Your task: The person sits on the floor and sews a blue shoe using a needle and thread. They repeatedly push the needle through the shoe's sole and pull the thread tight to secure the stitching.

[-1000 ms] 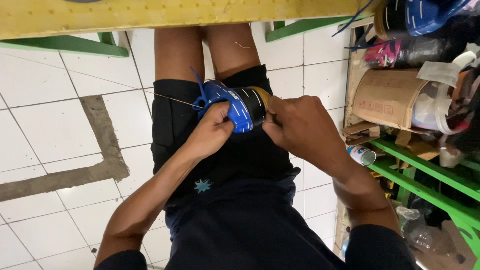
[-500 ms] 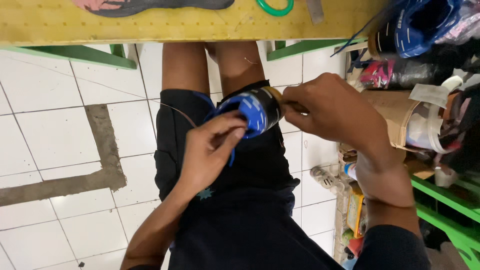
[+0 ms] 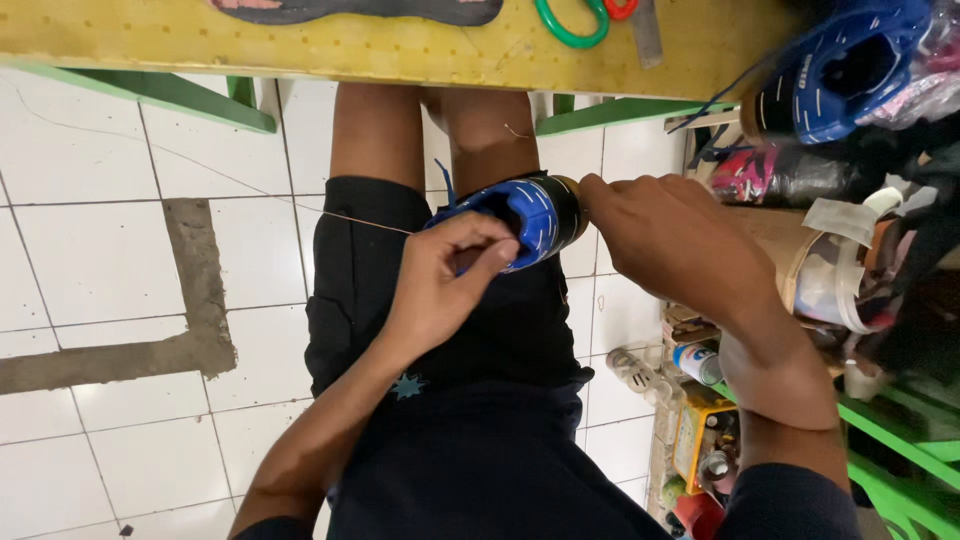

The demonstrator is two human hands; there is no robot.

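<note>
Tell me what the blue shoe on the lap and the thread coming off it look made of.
Blue shoe: looks like smooth synthetic or leather, slightly glossy, with white stitch marks; which one, I cannot tell. Thread: thin pale strand, pulled taut and straight leftward, probably waxed or nylon sewing thread.

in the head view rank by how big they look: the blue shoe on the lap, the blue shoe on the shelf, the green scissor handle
1. Blue shoe on the shelf, though clutter hides part of it.
2. Blue shoe on the lap, partly hidden by the hands, so these two are unsure.
3. Green scissor handle, clearly smallest.
</note>
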